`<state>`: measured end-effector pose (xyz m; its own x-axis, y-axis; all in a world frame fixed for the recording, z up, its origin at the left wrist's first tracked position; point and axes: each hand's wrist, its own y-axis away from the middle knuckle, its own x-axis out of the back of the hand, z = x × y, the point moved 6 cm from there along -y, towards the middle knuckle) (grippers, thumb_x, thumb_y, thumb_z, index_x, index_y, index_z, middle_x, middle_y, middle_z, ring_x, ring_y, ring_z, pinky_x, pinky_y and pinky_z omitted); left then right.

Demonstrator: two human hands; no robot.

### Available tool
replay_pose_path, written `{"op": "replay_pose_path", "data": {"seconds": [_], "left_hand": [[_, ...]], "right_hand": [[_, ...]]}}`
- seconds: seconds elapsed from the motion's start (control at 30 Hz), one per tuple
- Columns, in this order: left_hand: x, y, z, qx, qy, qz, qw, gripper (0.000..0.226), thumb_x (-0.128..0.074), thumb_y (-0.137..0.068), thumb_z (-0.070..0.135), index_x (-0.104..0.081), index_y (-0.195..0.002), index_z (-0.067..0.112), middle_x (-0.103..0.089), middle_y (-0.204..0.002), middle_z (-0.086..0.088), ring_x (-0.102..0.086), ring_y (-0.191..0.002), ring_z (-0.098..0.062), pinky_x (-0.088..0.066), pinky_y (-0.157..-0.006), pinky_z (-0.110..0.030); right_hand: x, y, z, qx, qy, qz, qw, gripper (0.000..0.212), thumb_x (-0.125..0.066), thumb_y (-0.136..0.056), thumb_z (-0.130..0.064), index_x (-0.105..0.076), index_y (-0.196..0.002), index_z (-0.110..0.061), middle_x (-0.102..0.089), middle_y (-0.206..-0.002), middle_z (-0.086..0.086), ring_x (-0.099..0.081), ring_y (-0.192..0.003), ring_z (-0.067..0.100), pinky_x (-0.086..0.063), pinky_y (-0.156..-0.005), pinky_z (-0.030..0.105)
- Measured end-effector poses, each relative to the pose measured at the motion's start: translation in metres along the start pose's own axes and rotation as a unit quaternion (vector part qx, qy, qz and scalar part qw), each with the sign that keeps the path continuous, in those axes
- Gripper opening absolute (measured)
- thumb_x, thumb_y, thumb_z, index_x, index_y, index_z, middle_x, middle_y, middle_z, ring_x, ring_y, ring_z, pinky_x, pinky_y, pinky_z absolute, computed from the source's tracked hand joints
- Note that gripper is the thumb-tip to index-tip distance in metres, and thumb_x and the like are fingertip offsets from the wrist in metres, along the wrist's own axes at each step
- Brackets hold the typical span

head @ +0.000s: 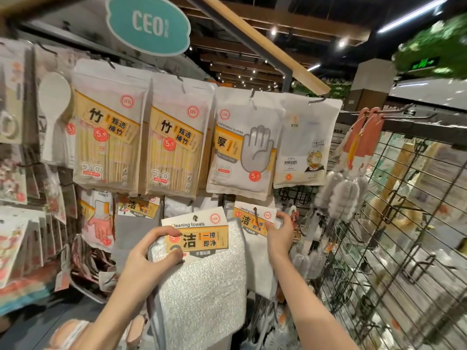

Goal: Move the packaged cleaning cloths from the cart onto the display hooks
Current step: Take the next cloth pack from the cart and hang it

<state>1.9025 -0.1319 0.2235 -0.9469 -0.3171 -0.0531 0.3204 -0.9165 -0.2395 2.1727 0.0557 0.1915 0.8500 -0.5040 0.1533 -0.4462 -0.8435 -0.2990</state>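
We pinch the white terry cleaning cloth with its yellow-banded card header (199, 251) in our left hand (149, 251), thumb and fingers shut on the card's left edge, keeping its hang hole free. It hangs upright, header up, long axis vertical, near the lower hooks. Our right hand (279, 233) grips 1 matching hooked cloth pack (255, 221), steadying it.

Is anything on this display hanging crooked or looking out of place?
Nothing looks damaged or spilled. The cleaning towels pack in the left hand is tilted and not yet on a hook; the right hand steadies the hung pack.
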Motion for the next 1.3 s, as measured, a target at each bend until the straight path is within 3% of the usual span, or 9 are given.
{"op": "replay_pose_path", "data": {"seconds": [0.13,0.3,0.5,0.67,0.83,0.9,1.0,1.17,1.3], "left_hand": [[-0.005,0.002,0.002,0.007,0.002,-0.014,1.000,0.031,-0.067,-0.080,-0.004,-0.065,-0.082,0.027,-0.071,-0.089,0.015,-0.069,-0.085,-0.015,-0.058,-0.075,-0.035],[-0.010,0.002,0.010,-0.001,0.020,-0.017,1.000,0.029,-0.067,-0.079,-0.006,-0.067,-0.086,0.023,-0.070,-0.089,0.015,-0.070,-0.079,-0.011,-0.055,-0.062,-0.018],[-0.016,0.002,0.021,-0.015,0.013,-0.021,1.000,0.025,-0.068,-0.079,-0.005,-0.066,-0.094,0.015,-0.070,-0.090,0.013,-0.067,-0.076,0.002,-0.049,-0.057,-0.009],[-0.023,0.004,0.026,-0.024,0.001,-0.030,0.999,0.024,-0.067,-0.080,-0.004,-0.064,-0.097,0.013,-0.063,-0.096,0.014,-0.061,-0.072,0.016,-0.043,-0.054,-0.002],[-0.024,0.004,0.028,-0.031,0.007,-0.037,0.999,0.025,-0.067,-0.080,-0.003,-0.066,-0.097,0.014,-0.066,-0.091,0.014,-0.062,-0.076,0.013,-0.044,-0.055,-0.003],[-0.024,0.003,0.029,-0.032,0.013,-0.037,0.999,0.026,-0.068,-0.079,-0.004,-0.066,-0.098,0.014,-0.066,-0.093,0.013,-0.063,-0.078,0.009,-0.046,-0.057,-0.005],[-0.028,0.005,0.032,-0.040,0.013,-0.047,0.998,0.028,-0.066,-0.080,-0.006,-0.067,-0.101,0.013,-0.061,-0.104,0.013,-0.060,-0.077,0.016,-0.045,-0.056,-0.004],[-0.024,0.006,0.029,-0.037,0.040,-0.046,0.997,0.040,-0.068,-0.079,-0.004,-0.069,-0.105,0.027,-0.064,-0.111,0.012,-0.066,-0.087,0.001,-0.052,-0.063,-0.012],[-0.022,0.010,0.031,-0.051,0.051,-0.039,0.997,0.052,-0.066,-0.080,-0.006,-0.065,-0.113,0.035,-0.065,-0.113,0.016,-0.065,-0.095,0.000,-0.051,-0.066,-0.011]], "right_hand": [[0.000,-0.004,-0.005,0.002,0.045,0.018,0.999,0.029,-0.065,-0.083,-0.005,-0.050,-0.101,-0.022,-0.056,-0.096,-0.004,-0.051,-0.082,0.019,-0.041,-0.063,0.031],[-0.002,-0.008,-0.009,-0.002,0.095,0.010,0.995,0.030,-0.064,-0.083,-0.007,-0.051,-0.105,-0.021,-0.063,-0.099,0.003,-0.054,-0.078,0.024,-0.036,-0.057,0.028],[0.003,-0.010,-0.009,0.003,0.157,-0.028,0.987,0.030,-0.066,-0.084,-0.020,-0.055,-0.112,-0.023,-0.060,-0.117,0.004,-0.055,-0.105,0.027,-0.049,-0.078,0.039],[0.012,0.001,-0.017,0.023,0.154,-0.069,0.985,0.039,-0.063,-0.086,-0.023,-0.055,-0.123,-0.017,-0.039,-0.136,0.006,-0.028,-0.130,0.024,-0.031,-0.103,0.038],[0.017,0.026,-0.055,0.031,0.094,-0.152,0.983,0.009,-0.062,-0.087,-0.022,-0.062,-0.096,-0.023,-0.040,-0.121,-0.001,-0.031,-0.123,0.017,-0.026,-0.105,0.032],[0.018,0.045,-0.082,0.061,0.034,-0.224,0.972,0.016,-0.051,-0.094,-0.029,-0.062,-0.104,-0.022,-0.052,-0.124,0.000,-0.047,-0.117,0.012,-0.035,-0.100,0.027],[0.014,0.081,-0.115,0.090,-0.001,-0.360,0.929,0.036,-0.033,-0.099,-0.040,-0.054,-0.124,-0.024,-0.056,-0.120,-0.017,-0.050,-0.111,-0.004,-0.038,-0.091,0.006],[0.010,0.097,-0.127,0.133,0.016,-0.388,0.912,0.052,-0.069,-0.083,-0.029,-0.045,-0.130,-0.029,-0.054,-0.116,-0.017,-0.051,-0.111,-0.001,-0.040,-0.091,0.007],[0.006,0.099,-0.124,0.171,0.044,-0.361,0.916,0.067,-0.078,-0.073,-0.019,-0.043,-0.127,-0.039,-0.051,-0.127,-0.004,-0.046,-0.121,0.009,-0.037,-0.104,0.027]]}}
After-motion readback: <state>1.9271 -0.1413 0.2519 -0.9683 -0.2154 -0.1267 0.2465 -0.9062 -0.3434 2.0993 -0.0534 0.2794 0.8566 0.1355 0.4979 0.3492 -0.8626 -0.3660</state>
